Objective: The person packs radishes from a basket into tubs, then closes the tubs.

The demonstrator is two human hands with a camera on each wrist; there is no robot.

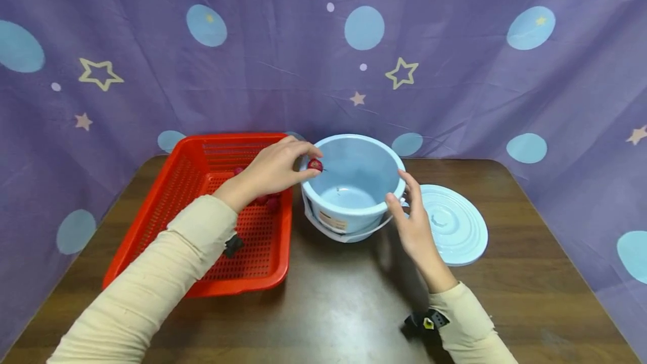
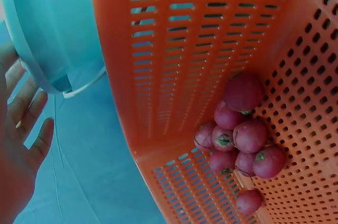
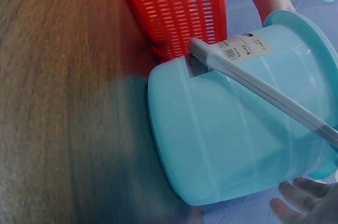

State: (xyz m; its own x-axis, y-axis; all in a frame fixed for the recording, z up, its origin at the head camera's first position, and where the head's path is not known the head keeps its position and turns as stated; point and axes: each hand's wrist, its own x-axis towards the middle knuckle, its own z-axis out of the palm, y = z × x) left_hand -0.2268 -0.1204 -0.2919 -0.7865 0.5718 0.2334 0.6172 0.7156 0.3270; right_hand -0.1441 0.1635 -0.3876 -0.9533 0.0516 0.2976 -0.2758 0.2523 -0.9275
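My left hand (image 1: 278, 164) pinches a red radish (image 1: 315, 165) between thumb and forefinger at the left rim of a light blue bucket (image 1: 349, 215). The radish's thin root points over the bucket's opening. Seen from the left wrist, the other fingers of my left hand (image 2: 21, 123) spread out and the pinched radish is hidden. At the bucket's right rim, thumb and fingertips of my right hand (image 1: 415, 223) rest lightly. Several radishes (image 2: 249, 135) lie bunched in the red perforated basket (image 2: 153, 97) to the left, one a little apart.
The bucket's round blue lid (image 1: 452, 229) lies flat on the wooden table (image 1: 323, 319), right of the bucket. A white carrying handle (image 3: 264, 94) hangs down the bucket's side. Behind the table hangs a purple curtain (image 1: 283, 44) with stars and dots.
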